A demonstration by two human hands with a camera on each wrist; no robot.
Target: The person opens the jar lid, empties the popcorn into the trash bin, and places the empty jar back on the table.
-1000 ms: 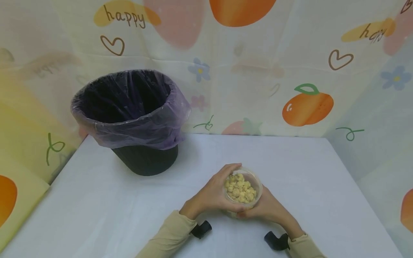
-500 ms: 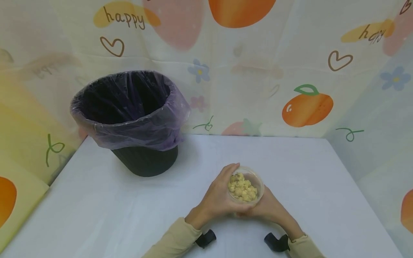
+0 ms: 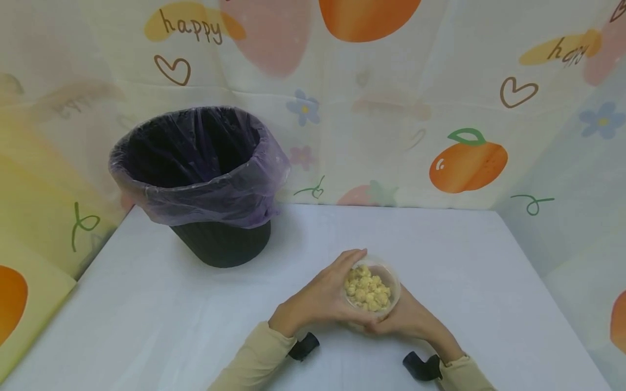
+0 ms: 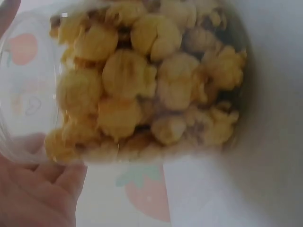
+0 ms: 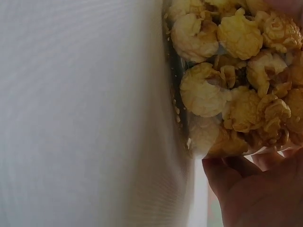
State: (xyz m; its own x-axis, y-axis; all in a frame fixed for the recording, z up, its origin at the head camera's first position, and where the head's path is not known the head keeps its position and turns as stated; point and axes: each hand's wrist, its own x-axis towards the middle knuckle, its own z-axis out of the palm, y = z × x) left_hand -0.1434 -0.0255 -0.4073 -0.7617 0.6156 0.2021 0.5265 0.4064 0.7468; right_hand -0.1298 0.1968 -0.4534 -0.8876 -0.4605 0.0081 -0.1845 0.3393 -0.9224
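Observation:
Both hands hold a clear plastic jar (image 3: pixel 394 274) of yellow popcorn (image 3: pixel 367 290), its lidless mouth facing up toward the head camera. My left hand (image 3: pixel 315 298) curves round the upper left side, fingers at the far rim and thumb along the near side. Lower down, on the right, my right hand (image 3: pixel 409 316) grips the jar's wall. The left wrist view has the jar sideways, with popcorn (image 4: pixel 128 80) packed toward the base and bare clear wall near the mouth. In the right wrist view, fingers (image 5: pixel 220 177) press against the jar beside the popcorn (image 5: pixel 241 111).
A black trash bin (image 3: pixel 222 244) lined with a purple plastic bag (image 3: pixel 220 201) stands at the back left of the white table (image 3: pixel 440 244). A printed fruit backdrop (image 3: pixel 391 136) rises behind and along the sides. Small black devices (image 3: pixel 304 346) are strapped at both wrists.
The left wrist shifted right and nearer, then back out to the left. The jar stays in both hands at nearly the same place, with slight shifts in its tilt.

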